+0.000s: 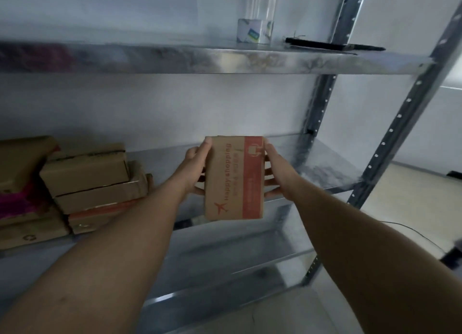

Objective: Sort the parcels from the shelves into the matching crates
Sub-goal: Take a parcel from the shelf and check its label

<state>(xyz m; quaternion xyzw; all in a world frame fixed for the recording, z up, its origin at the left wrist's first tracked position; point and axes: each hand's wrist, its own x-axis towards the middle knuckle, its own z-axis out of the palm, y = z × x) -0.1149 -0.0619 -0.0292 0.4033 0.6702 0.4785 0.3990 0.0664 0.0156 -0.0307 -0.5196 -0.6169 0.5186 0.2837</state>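
Observation:
A flat brown cardboard parcel point(233, 177) with a red band, an orange plane mark and the words "Happy shopping" is held up in front of the middle metal shelf point(332, 168). My left hand point(196, 168) grips its left edge, fingers curled behind it. My right hand point(276, 173) grips its right edge the same way. On the left of that shelf lies a stack of several brown cardboard parcels point(92, 183), with one pink parcel point(17, 203) among them. No crate is in view.
The upper shelf point(225, 58) carries a small white box point(253, 31) and a flat black object point(325, 45). Perforated metal uprights point(390, 131) stand at the right. Lower shelves point(225, 266) sit below. Pale floor point(412, 208) with a black cable lies to the right.

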